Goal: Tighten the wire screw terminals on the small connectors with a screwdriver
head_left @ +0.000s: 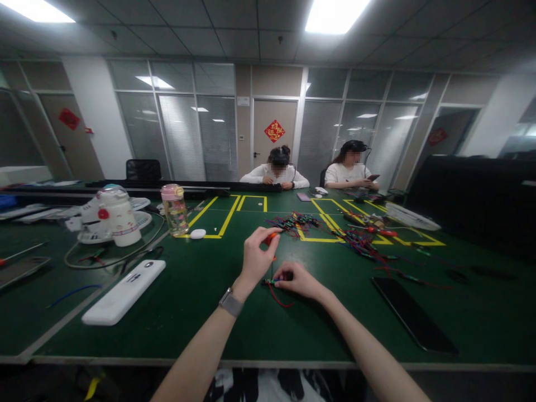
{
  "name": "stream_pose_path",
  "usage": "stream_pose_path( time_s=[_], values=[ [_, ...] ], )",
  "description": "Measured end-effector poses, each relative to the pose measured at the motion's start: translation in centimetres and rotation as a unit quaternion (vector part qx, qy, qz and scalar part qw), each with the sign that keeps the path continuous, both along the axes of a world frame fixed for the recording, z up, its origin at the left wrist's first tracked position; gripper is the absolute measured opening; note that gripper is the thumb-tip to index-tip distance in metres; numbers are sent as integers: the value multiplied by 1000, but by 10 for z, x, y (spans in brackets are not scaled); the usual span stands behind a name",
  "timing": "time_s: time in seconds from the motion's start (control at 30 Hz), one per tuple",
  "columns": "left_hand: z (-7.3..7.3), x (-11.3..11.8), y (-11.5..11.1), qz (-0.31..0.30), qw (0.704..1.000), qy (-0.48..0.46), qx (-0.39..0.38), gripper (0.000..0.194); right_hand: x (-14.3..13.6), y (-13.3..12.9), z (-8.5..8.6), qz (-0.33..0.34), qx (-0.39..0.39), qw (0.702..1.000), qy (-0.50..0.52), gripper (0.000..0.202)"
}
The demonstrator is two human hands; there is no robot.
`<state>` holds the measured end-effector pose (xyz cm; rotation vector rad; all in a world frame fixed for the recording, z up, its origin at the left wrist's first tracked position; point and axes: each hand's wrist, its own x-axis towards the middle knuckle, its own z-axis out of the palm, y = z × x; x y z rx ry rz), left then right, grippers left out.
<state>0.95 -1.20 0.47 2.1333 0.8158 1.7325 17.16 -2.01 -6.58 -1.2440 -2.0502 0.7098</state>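
Note:
My left hand (254,255), with a watch on its wrist, is closed round the orange handle of a screwdriver (273,237). The thin shaft points down at a small green connector (269,282) on the table. My right hand (299,279) pinches that connector from the right, low over the green tabletop. A red wire (281,301) trails from it toward me. Where exactly the screwdriver's tip meets the connector is too small to tell. Beyond my hands lies a heap of similar green pieces with red and blue wires (301,222).
A second wire heap (360,243) and a dark phone (412,312) lie to the right. On the left are a white power bank (125,293), a pink-lidded bottle (175,212) and a white jug (119,218). Two people (274,173) sit across the table.

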Motion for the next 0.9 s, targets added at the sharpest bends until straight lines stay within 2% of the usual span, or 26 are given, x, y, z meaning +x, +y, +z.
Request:
stream_pose_path(
  time_s=[0.17,0.33,0.43,0.53,0.63,0.7,0.9],
  values=[
    [-3,1,0,52,998,-4,38,14,-1,0,0,2,1,1000,7,13],
    [-6,1,-1,55,997,7,52,16,-1,1,-2,3,2,1000,9,13],
    [-3,1,-4,21,999,14,36,23,-1,1,-2,3,1,1000,7,12],
    [0,1,-4,-45,999,-5,-1,29,0,1,-2,3,4,1000,2,13],
    [-1,2,0,-93,993,-38,-63,27,0,2,-2,3,5,1000,-2,14],
    [-2,1,4,-100,990,-64,-80,23,0,2,-3,3,6,1000,-3,14],
    [-3,-4,10,-9,997,-58,-41,14,1,2,-5,9,6,1000,8,14]
  ],
)
